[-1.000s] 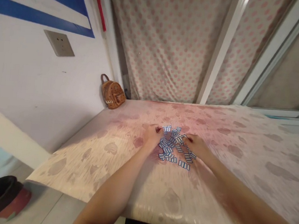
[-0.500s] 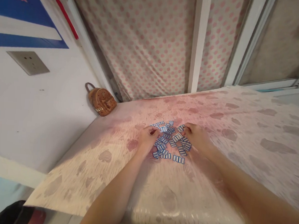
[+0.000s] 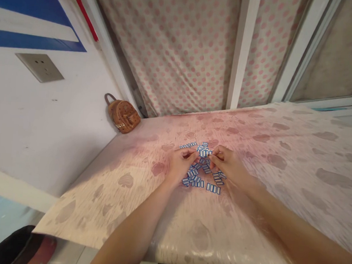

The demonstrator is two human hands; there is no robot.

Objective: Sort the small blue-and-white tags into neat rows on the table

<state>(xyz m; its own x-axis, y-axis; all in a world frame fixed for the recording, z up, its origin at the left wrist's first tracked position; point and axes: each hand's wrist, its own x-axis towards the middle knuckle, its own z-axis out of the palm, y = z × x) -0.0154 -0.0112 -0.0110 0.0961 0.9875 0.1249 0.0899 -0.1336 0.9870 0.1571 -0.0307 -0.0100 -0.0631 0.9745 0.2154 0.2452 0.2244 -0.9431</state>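
Observation:
My left hand (image 3: 181, 163) is closed in a pinch at the left end of a few small, flat blue-and-white striped pieces (image 3: 205, 153). At their right end, the fingertips of my right hand (image 3: 227, 163) pinch too. The held pieces sit just above a loose scatter of the same kind, and how many are held I cannot make out. Below my fingers lies the scatter of striped pieces (image 3: 193, 178), some overlapping. A short row of them (image 3: 213, 188) rests at the near side, and another row (image 3: 188, 145) lies beyond my left hand.
A patterned cloth (image 3: 122, 209) covers the table. At its far left corner a small brown backpack-shaped bag (image 3: 124, 116) leans by the wall. Behind the table hangs a dotted curtain (image 3: 183, 46), with a white post (image 3: 243, 51) in front. A wall socket (image 3: 40, 67) is at left.
My right hand has moved left with a striped piece, meeting the pieces in my left hand. The two hands are now close together. The view has shifted slightly.

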